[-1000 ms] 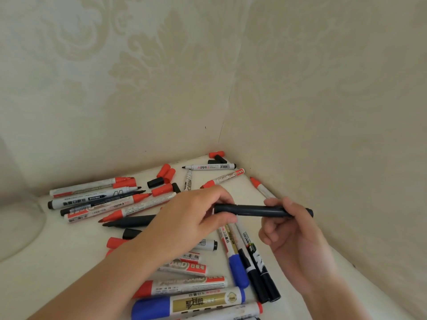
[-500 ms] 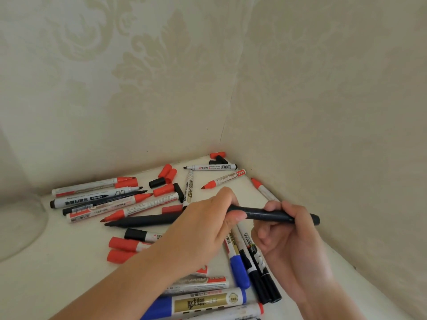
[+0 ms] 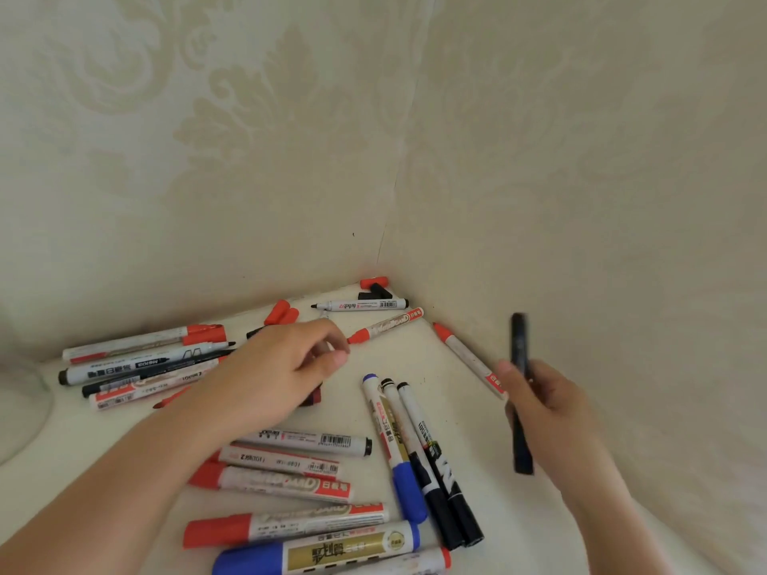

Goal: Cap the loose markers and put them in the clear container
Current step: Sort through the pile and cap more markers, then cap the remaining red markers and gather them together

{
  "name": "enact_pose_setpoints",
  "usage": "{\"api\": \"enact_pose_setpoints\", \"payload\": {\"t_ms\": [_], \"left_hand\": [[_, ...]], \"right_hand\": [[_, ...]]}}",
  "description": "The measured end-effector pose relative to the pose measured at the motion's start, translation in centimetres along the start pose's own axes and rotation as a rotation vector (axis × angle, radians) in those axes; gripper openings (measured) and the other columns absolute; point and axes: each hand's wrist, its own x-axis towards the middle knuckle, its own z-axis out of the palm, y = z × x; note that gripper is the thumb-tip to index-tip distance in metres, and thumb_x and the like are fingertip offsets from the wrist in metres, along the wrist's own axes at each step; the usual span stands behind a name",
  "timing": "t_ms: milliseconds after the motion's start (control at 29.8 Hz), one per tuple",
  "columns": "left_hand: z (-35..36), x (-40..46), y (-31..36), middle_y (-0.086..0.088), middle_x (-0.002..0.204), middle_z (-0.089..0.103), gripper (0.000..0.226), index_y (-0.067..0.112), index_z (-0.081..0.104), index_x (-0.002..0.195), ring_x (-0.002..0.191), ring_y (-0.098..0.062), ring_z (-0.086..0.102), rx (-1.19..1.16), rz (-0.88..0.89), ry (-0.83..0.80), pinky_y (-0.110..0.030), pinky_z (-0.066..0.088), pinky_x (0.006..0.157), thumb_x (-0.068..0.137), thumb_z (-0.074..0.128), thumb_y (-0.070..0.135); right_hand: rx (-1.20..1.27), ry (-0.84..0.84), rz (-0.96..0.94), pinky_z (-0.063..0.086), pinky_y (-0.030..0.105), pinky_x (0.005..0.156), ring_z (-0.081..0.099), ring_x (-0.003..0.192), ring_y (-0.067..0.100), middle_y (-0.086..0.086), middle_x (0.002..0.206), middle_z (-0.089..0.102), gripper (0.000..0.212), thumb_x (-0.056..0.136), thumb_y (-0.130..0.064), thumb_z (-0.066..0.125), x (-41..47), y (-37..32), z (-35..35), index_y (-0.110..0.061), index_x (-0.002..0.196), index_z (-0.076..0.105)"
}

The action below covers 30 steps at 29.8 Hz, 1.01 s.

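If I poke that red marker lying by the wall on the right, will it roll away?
Probably a little. The red marker looks round and smooth and lies flat on the shelf, so a sideways poke would likely roll it. The wall right beside it should stop it quickly. It looks like stiff, light plastic, so it shouldn't bend.
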Motion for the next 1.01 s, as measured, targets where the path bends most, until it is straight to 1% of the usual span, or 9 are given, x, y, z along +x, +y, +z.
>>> {"api": "enact_pose_setpoints", "payload": {"t_ms": [101,168,268,369,503,603,737,871,1005], "left_hand": [[-0.1,0.1,-1.7,0.019,0.082,0.061,0.011,0.036,0.057,0.091,0.077,0.003,0.056,-0.014,-0.078,-0.002,-0.013,0.037,0.061,0.093,0.048,0.030],[0.1,0.1,-2.5,0.015,0.081,0.064,0.016,0.035,0.058,0.089,0.076,0.002,0.057,-0.009,-0.115,0.008,-0.013,0.036,0.060,0.094,0.048,0.025],[0.1,0.1,-3.2,0.014,0.083,0.064,0.024,0.036,0.058,0.087,0.081,-0.003,0.059,-0.018,-0.155,0.019,-0.018,0.044,0.067,0.095,0.044,0.018],[-0.7,-0.1,-3.8,0.014,0.081,0.063,0.031,0.037,0.057,0.082,0.081,-0.017,0.062,-0.081,-0.171,0.029,-0.034,0.050,0.077,0.095,0.042,0.013],[-1.9,-0.3,-4.2,0.007,0.083,0.064,0.036,0.030,0.059,0.083,0.080,-0.013,0.059,-0.183,-0.157,0.062,-0.008,0.043,0.069,0.095,0.038,0.004],[-2.9,-0.7,-4.5,0.008,0.084,0.064,0.037,0.030,0.059,0.084,0.079,-0.006,0.058,-0.201,-0.177,0.061,0.000,0.038,0.061,0.095,0.037,0.002],[-4.0,-1.9,-5.1,0.008,0.085,0.064,0.036,0.028,0.060,0.088,0.079,-0.003,0.058,-0.210,-0.189,0.074,-0.004,0.040,0.063,0.095,0.035,0.003],[-4.3,-4.5,-6.5,0.009,0.082,0.063,0.039,0.033,0.059,0.082,0.075,0.002,0.058,-0.264,-0.205,0.210,-0.014,0.043,0.069,0.095,0.037,0.002],[-3.6,-6.5,-7.1,0.016,0.084,0.063,0.040,0.037,0.057,0.082,0.087,0.005,0.058,-0.274,-0.199,0.300,-0.007,0.041,0.074,0.094,0.040,0.004]], "right_hand": [[-0.394,-0.241,0.012,0.030,0.025,0.048,0.040,0.045,0.009,-0.006,0.049,0.040,0.030,0.083,-0.050,0.055,-0.1,1.0,0.6,-0.024,0.069,0.061],[-0.430,-0.295,0.018,0.030,0.022,0.048,0.045,0.047,0.005,-0.006,0.050,0.047,0.023,0.082,-0.051,0.056,-0.2,1.2,1.2,-0.032,0.072,0.064],[-0.429,-0.126,-0.049,0.034,0.021,0.057,0.053,0.067,0.008,-0.008,0.070,0.055,0.011,0.086,-0.036,0.057,0.7,1.8,1.3,-0.030,0.087,0.067],[-0.528,0.087,-0.190,0.034,0.028,0.078,0.053,0.096,0.028,0.006,0.094,0.061,0.023,0.084,-0.015,0.061,1.9,3.0,1.6,-0.014,0.106,0.067],[-0.699,0.022,-0.150,0.030,0.034,0.096,0.045,0.113,0.032,0.012,0.120,0.058,0.039,0.086,-0.021,0.057,2.1,3.7,3.1,-0.014,0.125,0.054],[-0.686,0.061,-0.179,0.037,0.038,0.090,0.050,0.106,0.034,0.014,0.111,0.062,0.032,0.085,-0.015,0.058,1.9,3.4,3.6,-0.011,0.117,0.060],[-0.464,0.105,-0.204,0.041,0.030,0.074,0.055,0.090,0.029,0.011,0.097,0.062,0.024,0.086,-0.005,0.054,1.3,2.6,3.2,-0.014,0.107,0.063],[0.100,0.117,-0.123,0.041,0.008,0.053,0.055,0.060,0.006,0.003,0.074,0.060,0.025,0.091,-0.006,0.050,0.1,0.2,2.1,-0.028,0.087,0.062],[0.596,0.019,-0.020,0.044,0.009,0.047,0.051,0.046,0.002,-0.002,0.056,0.064,0.027,0.093,-0.007,0.043,-1.3,-2.7,1.8,-0.017,0.081,0.065]]}}
